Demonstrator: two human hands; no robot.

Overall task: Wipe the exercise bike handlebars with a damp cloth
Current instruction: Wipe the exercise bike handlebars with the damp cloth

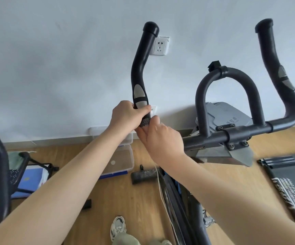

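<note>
Grey plastic housing behind the handlebar clamp: a short row of dark Chinese characters over a line of tiny Latin capitals, too small to read. Black floor mat at right: slanted white capital lettering in several lines, blurred, illegible.

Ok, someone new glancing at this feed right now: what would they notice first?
Both hands meet low on the left handlebar, centre frame: the left hand grips it under the silver pad, the right hand holds it just below, at a dark meshed patch that may be the cloth. The right handlebar rises bare at far right, and a white wall socket sits behind the left one.
</note>
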